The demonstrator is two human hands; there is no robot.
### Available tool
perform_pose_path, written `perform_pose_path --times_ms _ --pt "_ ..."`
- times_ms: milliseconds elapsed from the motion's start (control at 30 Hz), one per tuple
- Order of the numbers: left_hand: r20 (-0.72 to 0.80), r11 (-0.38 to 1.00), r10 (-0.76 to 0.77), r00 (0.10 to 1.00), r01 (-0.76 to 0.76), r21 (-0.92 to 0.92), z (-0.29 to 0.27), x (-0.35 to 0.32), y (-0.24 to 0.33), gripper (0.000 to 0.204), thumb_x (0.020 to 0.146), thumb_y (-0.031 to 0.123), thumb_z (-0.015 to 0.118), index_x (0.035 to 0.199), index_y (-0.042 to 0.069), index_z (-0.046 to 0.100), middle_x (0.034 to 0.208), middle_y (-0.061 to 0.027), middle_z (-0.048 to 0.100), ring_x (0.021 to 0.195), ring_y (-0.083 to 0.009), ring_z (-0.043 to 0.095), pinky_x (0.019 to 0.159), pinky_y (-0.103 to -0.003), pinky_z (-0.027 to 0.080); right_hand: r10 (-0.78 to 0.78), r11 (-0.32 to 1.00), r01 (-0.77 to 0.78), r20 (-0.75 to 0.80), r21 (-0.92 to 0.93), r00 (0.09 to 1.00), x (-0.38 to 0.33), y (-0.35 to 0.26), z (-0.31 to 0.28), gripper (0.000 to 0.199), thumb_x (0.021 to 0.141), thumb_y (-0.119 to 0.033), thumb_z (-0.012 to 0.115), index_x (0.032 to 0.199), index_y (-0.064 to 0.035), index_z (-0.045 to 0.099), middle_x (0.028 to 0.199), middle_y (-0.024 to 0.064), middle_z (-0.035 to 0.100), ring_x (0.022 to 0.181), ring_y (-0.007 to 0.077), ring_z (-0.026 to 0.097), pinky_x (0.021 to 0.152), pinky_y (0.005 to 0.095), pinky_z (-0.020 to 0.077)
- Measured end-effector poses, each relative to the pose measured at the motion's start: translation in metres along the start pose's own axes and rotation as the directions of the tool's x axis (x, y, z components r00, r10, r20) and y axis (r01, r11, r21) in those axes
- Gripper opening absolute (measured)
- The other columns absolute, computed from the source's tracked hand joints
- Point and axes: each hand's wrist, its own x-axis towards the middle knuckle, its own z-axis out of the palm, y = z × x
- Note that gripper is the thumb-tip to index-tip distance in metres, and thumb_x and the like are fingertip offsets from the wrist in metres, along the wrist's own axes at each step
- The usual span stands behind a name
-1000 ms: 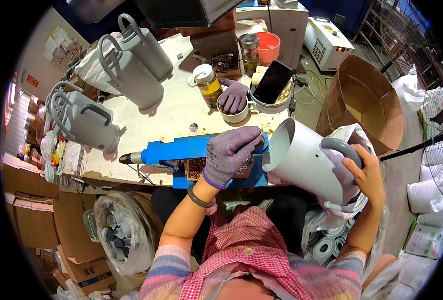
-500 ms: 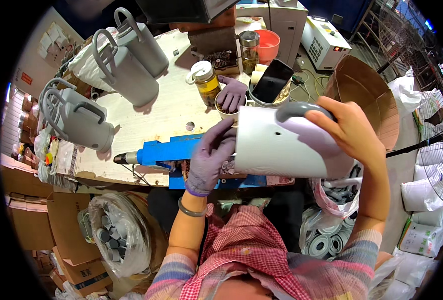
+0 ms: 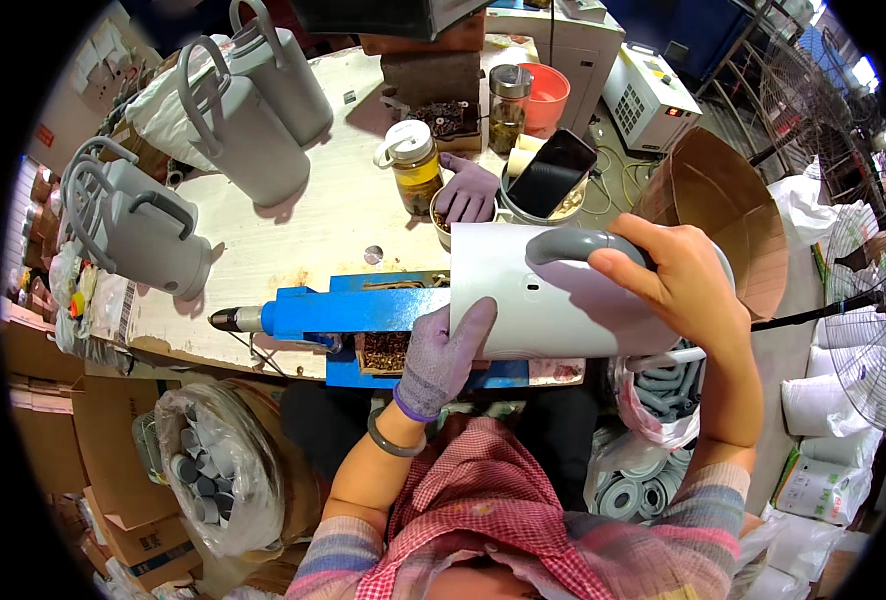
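Observation:
A white jug body [image 3: 503, 300] with a grey handle [image 3: 573, 246] lies on its side in front of me, its left end against the blue metal arm [image 3: 363, 310] of a bench fixture. My right hand [image 3: 678, 280], bare, is closed round the right part of the handle. My left hand [image 3: 441, 355], in a lilac glove, pinches the near left rim; its thumb presses the outer wall, while the other fingers are partly hidden at the rim. A small hole shows in the wall below the handle. Beneath the blue arm sits a tray of small brass-coloured parts [image 3: 383, 350].
Several grey jugs [image 3: 253, 140] stand at the table's left. Behind the body are a lidded jar [image 3: 410, 170], a spare glove [image 3: 469, 190], a phone [image 3: 553, 172] and a red cup [image 3: 546, 100]. Bags of grey parts [image 3: 203, 470] flank my lap; a fan [image 3: 858, 320] stands right.
The jug body has moved left and its open end now meets the blue arm. My left hand has shifted from beside the opening to its near rim, thumb outside.

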Motion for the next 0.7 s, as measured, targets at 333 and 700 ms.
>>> perform_pose_path --times_ms 333,700 --pt "0.033 1.0 0.0 0.999 -0.001 0.023 -0.003 0.005 -0.022 0.036 0.1 0.031 0.057 0.102 -0.003 0.069 0.075 -0.0073 0.068 0.065 -0.0092 0.058 0.062 -0.027 0.049 -0.14 0.99 0.141 0.028 -0.009 0.99 0.009 0.004 0.009 0.032 0.092 -0.033 0.06 0.089 -0.001 0.06 0.065 0.0175 0.056 0.059 0.0358 0.055 0.056 0.0411 0.042" --pt "0.041 0.997 0.039 0.998 -0.042 0.069 0.002 0.005 -0.005 0.034 0.101 0.028 0.055 0.105 -0.004 0.068 0.086 -0.0091 0.07 0.076 -0.0131 0.061 0.073 -0.031 0.051 -0.072 0.997 0.075 0.07 -0.028 0.995 0.019 0.001 0.015 0.046 0.094 -0.045 0.054 0.078 -0.0018 0.061 0.061 0.0208 0.057 0.062 0.0415 0.057 0.059 0.0484 0.0436"
